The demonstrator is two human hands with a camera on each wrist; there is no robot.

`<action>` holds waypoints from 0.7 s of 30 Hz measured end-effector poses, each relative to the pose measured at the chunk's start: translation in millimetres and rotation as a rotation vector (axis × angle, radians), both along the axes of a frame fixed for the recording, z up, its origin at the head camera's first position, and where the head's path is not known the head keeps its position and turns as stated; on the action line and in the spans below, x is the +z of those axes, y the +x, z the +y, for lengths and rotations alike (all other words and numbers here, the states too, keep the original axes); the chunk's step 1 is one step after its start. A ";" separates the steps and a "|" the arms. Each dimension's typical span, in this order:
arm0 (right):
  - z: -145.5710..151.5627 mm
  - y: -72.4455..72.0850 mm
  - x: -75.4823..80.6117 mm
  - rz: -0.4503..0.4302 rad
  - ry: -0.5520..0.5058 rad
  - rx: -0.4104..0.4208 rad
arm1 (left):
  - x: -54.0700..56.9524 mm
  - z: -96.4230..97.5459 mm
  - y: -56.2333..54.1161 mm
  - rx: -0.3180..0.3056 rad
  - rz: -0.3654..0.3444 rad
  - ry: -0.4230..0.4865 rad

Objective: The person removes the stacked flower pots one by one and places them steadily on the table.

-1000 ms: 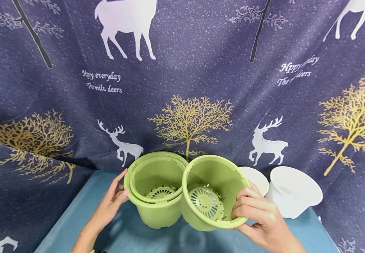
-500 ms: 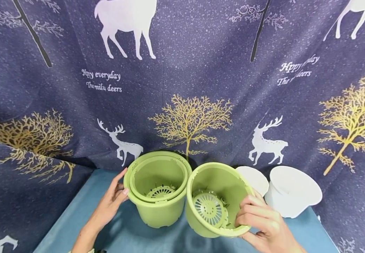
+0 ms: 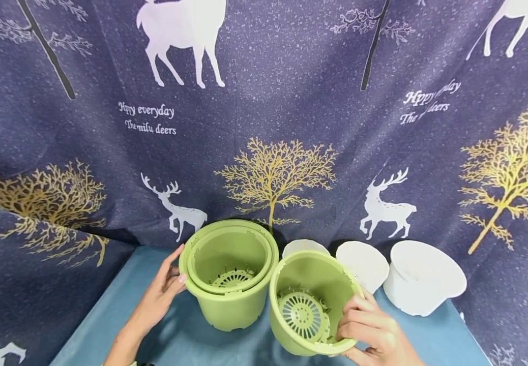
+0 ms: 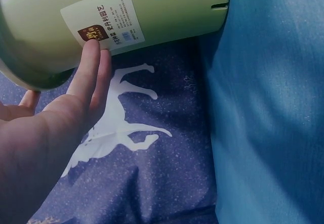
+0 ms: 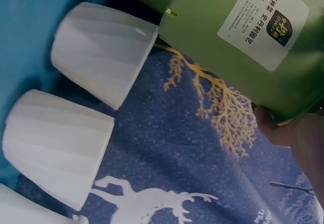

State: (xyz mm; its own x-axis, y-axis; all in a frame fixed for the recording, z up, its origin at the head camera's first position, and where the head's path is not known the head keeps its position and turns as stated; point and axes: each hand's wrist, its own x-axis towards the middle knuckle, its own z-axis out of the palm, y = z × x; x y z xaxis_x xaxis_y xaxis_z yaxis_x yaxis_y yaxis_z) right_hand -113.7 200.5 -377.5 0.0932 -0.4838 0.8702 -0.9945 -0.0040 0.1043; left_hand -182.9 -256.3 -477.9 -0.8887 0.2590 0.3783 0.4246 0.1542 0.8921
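Two nested green flowerpots (image 3: 232,311) stand on the left, the inner one with a slotted base at its bottom. My left hand (image 3: 159,290) touches the outer pot's left side just below the rim. In the left wrist view, outstretched fingers (image 4: 91,64) lie against its labelled wall. A separate green flowerpot (image 3: 287,330) tilts toward me, its slotted bottom visible. My right hand (image 3: 374,328) grips its right rim, fingers inside and thumb outside. The right wrist view shows this pot's labelled side (image 5: 228,57) above the right hand (image 5: 298,138).
Several white pots stand along the back right: one partly behind the tilted green pot (image 3: 305,246), a middle white pot (image 3: 362,264) and a larger white pot (image 3: 421,277). A blue cloth (image 3: 227,351) covers the table, and a printed deer curtain (image 3: 282,101) hangs close behind.
The right hand has drawn the single green flowerpot away from the nested pair, rightward and then down toward me. Another white pot has come into sight behind it. The left hand stays in place.
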 end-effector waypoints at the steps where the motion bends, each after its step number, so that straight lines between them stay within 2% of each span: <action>1: 1.4 -0.6 -4.1 -0.002 0.002 -0.001 | -0.1 0.0 0.1 -0.001 -0.002 0.000; 5: 7.1 -3.0 -20.3 -0.016 0.013 -0.008 | -0.1 -0.3 0.4 -0.006 -0.005 0.000; 12: 4.3 -3.3 -26.2 0.005 0.023 -0.008 | -0.6 -0.1 0.0 -0.012 -0.007 0.008; 21: 7.5 -5.2 -45.6 -0.006 0.033 -0.034 | -1.3 -1.4 -0.8 -0.015 0.011 0.005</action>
